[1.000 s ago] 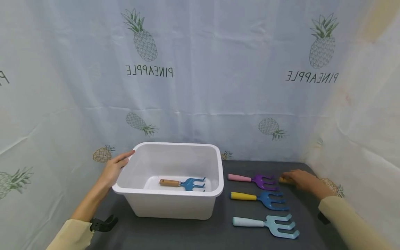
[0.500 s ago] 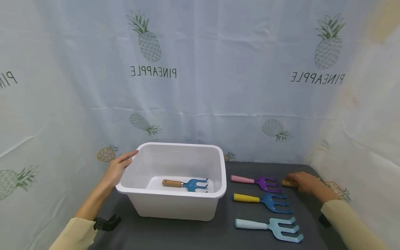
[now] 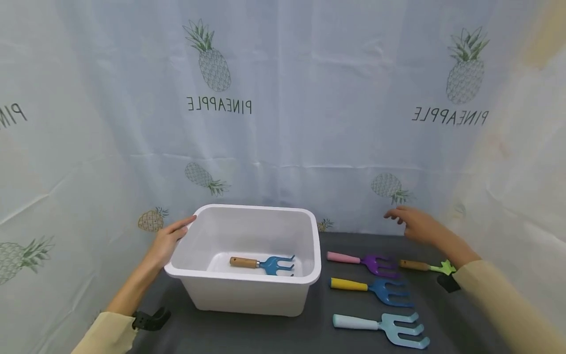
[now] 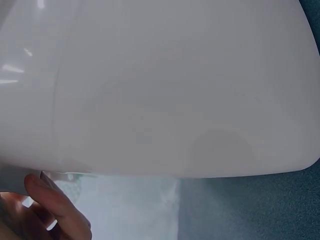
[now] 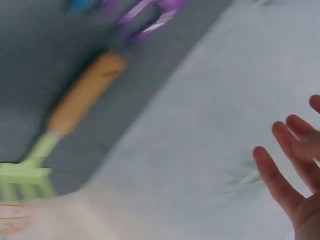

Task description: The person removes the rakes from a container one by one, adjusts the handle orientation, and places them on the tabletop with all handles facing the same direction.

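My left hand [image 3: 164, 242] grips the left rim of a white plastic tub [image 3: 247, 297]; in the left wrist view its fingertips [image 4: 52, 200] are right at the rim's edge. Inside the tub lies a blue hand fork [image 3: 271, 265] with a wooden handle. Raised at the back right, my right hand [image 3: 417, 223] holds nothing, its fingers spread and loosely bent. Below it on the dark table is a light green hand rake [image 3: 414, 265] with a wooden handle, its head partly behind the wrist. The right wrist view shows this rake blurred, apart from the fingers.
Right of the tub, three hand forks lie in a column: a purple one with a pink handle [image 3: 344, 257], a blue one with a yellow handle [image 3: 349, 284] and a pale blue one [image 3: 355, 322]. Pineapple-print curtains [image 3: 283, 123] surround the dark table [image 3: 247, 339].
My right hand has let go of the wooden-handled green rake and risen up and back, leaving the rake on the table. The left hand keeps its place on the tub.
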`<act>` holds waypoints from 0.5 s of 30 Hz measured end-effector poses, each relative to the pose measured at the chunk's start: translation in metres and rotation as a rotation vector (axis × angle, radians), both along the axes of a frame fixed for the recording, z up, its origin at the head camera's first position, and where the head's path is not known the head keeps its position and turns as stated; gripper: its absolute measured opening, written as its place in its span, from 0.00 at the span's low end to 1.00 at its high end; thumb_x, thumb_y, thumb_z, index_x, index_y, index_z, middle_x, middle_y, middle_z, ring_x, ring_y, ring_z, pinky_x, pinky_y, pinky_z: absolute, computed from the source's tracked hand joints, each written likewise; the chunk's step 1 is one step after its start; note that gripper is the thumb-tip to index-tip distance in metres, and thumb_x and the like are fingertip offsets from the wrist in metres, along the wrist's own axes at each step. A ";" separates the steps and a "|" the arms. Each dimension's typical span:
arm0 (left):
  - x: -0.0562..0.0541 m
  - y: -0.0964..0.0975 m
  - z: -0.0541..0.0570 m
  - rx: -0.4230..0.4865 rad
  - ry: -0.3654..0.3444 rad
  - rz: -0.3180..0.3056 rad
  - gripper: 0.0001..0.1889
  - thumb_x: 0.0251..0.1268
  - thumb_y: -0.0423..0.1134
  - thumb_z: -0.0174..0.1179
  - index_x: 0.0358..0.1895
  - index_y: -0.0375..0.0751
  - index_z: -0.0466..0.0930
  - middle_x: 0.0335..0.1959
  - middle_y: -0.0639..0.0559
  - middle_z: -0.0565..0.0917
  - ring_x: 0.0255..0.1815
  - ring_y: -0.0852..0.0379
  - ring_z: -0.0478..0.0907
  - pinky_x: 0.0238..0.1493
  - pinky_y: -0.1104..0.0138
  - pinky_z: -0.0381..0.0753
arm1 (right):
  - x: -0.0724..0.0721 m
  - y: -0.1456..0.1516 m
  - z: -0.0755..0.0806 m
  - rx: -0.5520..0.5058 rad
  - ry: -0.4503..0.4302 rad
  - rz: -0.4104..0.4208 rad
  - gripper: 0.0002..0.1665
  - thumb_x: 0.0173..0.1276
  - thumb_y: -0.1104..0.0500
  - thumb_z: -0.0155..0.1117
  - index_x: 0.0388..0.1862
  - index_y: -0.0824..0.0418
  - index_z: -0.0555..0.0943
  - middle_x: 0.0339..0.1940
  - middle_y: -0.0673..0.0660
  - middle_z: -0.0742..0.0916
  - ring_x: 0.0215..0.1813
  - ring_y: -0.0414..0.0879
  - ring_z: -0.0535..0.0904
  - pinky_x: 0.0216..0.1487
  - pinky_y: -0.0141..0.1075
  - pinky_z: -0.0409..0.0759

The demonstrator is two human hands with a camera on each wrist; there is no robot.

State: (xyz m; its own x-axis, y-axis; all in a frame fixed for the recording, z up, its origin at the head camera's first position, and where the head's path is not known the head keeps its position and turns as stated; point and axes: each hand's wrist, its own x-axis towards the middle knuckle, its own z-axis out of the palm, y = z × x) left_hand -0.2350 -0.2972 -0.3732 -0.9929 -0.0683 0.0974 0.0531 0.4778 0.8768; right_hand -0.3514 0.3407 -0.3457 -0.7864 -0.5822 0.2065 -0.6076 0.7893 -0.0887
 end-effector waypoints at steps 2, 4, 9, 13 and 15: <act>0.000 0.000 0.000 0.003 -0.002 0.008 0.26 0.87 0.42 0.39 0.80 0.37 0.62 0.81 0.31 0.60 0.74 0.30 0.68 0.48 0.75 0.80 | 0.002 -0.019 0.016 0.004 0.014 0.032 0.31 0.56 0.80 0.53 0.58 0.63 0.82 0.53 0.64 0.87 0.46 0.55 0.86 0.45 0.51 0.87; 0.000 0.001 0.000 -0.004 -0.011 0.010 0.26 0.87 0.42 0.39 0.80 0.39 0.62 0.81 0.32 0.59 0.75 0.31 0.67 0.52 0.71 0.81 | 0.005 -0.038 0.031 0.016 0.039 0.068 0.29 0.61 0.79 0.54 0.58 0.62 0.82 0.53 0.62 0.87 0.46 0.54 0.86 0.45 0.50 0.87; -0.001 0.001 0.002 0.000 -0.024 0.006 0.26 0.87 0.43 0.38 0.80 0.39 0.60 0.82 0.32 0.58 0.76 0.30 0.66 0.58 0.62 0.83 | 0.016 -0.088 0.059 0.039 0.100 0.140 0.25 0.67 0.76 0.59 0.58 0.59 0.84 0.51 0.59 0.87 0.46 0.52 0.86 0.47 0.48 0.87; -0.001 0.001 0.003 0.023 -0.021 0.005 0.26 0.87 0.41 0.38 0.80 0.38 0.61 0.82 0.32 0.59 0.76 0.30 0.66 0.58 0.63 0.83 | 0.024 -0.124 0.077 0.058 0.121 0.191 0.24 0.68 0.74 0.63 0.58 0.55 0.84 0.52 0.55 0.88 0.47 0.49 0.86 0.48 0.45 0.87; -0.002 0.001 0.003 0.017 -0.025 0.005 0.26 0.87 0.41 0.38 0.80 0.39 0.61 0.82 0.33 0.59 0.77 0.31 0.65 0.62 0.57 0.82 | 0.029 -0.140 0.085 0.062 0.115 0.222 0.23 0.68 0.72 0.64 0.57 0.53 0.85 0.52 0.54 0.88 0.47 0.48 0.86 0.47 0.44 0.87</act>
State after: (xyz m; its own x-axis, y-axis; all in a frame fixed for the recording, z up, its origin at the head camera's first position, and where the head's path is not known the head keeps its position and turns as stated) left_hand -0.2366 -0.2958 -0.3702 -0.9946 -0.0744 0.0717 0.0292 0.4632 0.8858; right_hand -0.3225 0.2003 -0.2603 -0.6117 -0.7521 0.2454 -0.7696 0.6375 0.0355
